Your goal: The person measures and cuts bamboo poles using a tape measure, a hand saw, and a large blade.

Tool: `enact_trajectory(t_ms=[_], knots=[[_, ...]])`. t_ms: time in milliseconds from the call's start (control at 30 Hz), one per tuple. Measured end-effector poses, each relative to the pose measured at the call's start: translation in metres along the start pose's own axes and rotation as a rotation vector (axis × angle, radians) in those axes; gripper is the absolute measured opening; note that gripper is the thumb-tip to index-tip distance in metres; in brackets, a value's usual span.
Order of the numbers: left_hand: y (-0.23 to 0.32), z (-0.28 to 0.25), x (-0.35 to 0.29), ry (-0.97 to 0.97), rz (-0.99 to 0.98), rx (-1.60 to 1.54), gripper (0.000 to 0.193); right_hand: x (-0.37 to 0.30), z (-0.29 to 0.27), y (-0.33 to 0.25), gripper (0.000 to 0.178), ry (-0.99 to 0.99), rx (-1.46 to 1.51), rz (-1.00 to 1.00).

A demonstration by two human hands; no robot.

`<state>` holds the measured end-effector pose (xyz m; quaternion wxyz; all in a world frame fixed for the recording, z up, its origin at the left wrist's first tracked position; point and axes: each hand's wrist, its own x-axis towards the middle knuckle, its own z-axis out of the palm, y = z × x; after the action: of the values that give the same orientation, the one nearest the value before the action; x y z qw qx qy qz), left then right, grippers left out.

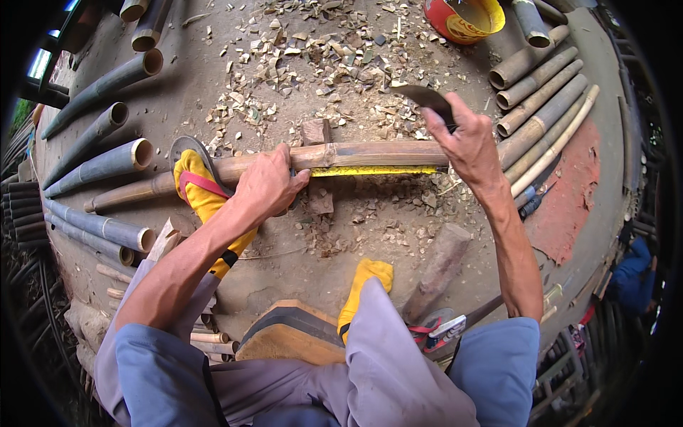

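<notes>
The bamboo pole (pixel 384 152) lies crosswise on the ground (pixel 284 249) in front of the person, over a wooden block (pixel 317 132) that shows on both its far and near sides. The left hand (pixel 269 183) is curled over the middle of the pole, its grip closed on it, with the thumb at one end of a yellow strip (pixel 377 171) that runs straight along the pole's near edge (dark marks follow the strip's upper side). Whether the palm also clasps something at that end is hidden.

The right hand (pixel 466 139) is raised near the pole's right end, its grip shut around a dark curved blade (pixel 429 100) whose tip points left.

Further left, a foot in a yellow sock (pixel 208 204) and a red-strapped sandal (pixel 188 148) rests across the pole. The other yellow sock (pixel 367 283) shows beside the knee, with a thick log (pixel 440 267) lying to its right. Pale chips (pixel 284 53) litter the ground beyond the pole, and a red and yellow bucket (pixel 455 23) stands at the far right. Cut bamboo lengths (pixel 107 167) lie at the left, and more bamboo (pixel 548 117) lies at the right, next to a reddish sheet (pixel 569 206).
</notes>
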<state>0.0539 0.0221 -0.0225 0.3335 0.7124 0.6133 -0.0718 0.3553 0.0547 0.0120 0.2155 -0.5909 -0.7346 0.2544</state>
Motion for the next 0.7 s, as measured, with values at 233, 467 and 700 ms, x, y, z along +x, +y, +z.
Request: enact_trajectory(t_ms=[233,467,700], knots=[[0.003,-0.001,0.0,-0.011,-0.011,-0.051,0.038,-0.042,-0.007,-0.001,0.022,-0.032,0.008,0.08],[0.017,0.013,-0.018,-0.287,0.292,-0.222,0.038,-0.11,-0.022,0.009,0.02,0.341,0.17,0.213],[0.025,0.059,-0.043,-0.407,0.264,-0.388,0.043,-0.209,-0.063,0.047,0.04,0.876,-0.027,0.775]])
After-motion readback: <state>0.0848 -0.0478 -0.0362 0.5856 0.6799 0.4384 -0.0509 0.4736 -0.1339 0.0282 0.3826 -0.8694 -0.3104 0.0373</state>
